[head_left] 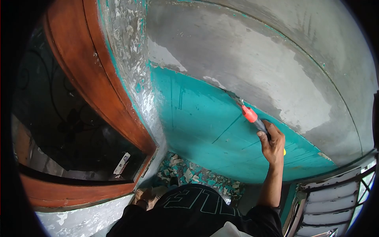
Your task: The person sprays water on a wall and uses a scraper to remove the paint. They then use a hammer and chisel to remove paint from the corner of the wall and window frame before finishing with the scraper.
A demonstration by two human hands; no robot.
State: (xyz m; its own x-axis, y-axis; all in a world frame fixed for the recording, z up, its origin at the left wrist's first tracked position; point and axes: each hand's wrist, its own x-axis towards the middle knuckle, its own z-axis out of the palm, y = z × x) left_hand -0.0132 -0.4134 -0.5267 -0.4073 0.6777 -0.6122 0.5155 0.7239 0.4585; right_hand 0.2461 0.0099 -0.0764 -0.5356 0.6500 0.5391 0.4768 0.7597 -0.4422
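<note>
My right hand (272, 144) is closed round the dark handle of a scraper with a red collar (249, 113). The scraper's tip touches the wall at the upper edge of the teal paint (197, 106), where bare grey plaster (252, 59) begins. A bit of yellow shows beside the hand. Low in the view, left of the dark shirt, my left hand (144, 195) hangs near my body; its fingers are too dark and partly hidden to make out.
A brown wooden frame (98, 79) with dark glass stands on the left beside a patchy, flaking wall edge (132, 51). Teal and grey paint chips (193, 173) cover the floor below. At the lower right is a slatted window (329, 205).
</note>
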